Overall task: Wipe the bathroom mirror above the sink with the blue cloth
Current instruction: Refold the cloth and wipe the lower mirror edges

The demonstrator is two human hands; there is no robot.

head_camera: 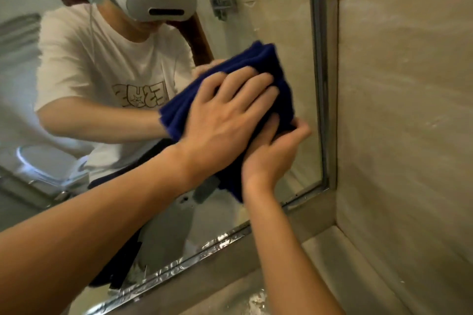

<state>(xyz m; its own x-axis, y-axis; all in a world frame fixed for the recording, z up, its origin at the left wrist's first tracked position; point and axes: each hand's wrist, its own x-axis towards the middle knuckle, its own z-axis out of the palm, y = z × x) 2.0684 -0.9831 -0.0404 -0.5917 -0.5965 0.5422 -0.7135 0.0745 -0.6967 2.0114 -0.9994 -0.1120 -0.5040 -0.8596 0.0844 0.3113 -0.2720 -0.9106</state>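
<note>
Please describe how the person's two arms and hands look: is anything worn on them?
Both forearms are bare up to the frame edge; no sleeve, watch, ring or glove shows on the left hand or right hand. The fingers are bare too.

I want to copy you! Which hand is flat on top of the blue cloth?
The left hand: it lies spread flat over the blue cloth. The right hand sits lower, holding the cloth's bottom edge.
</note>
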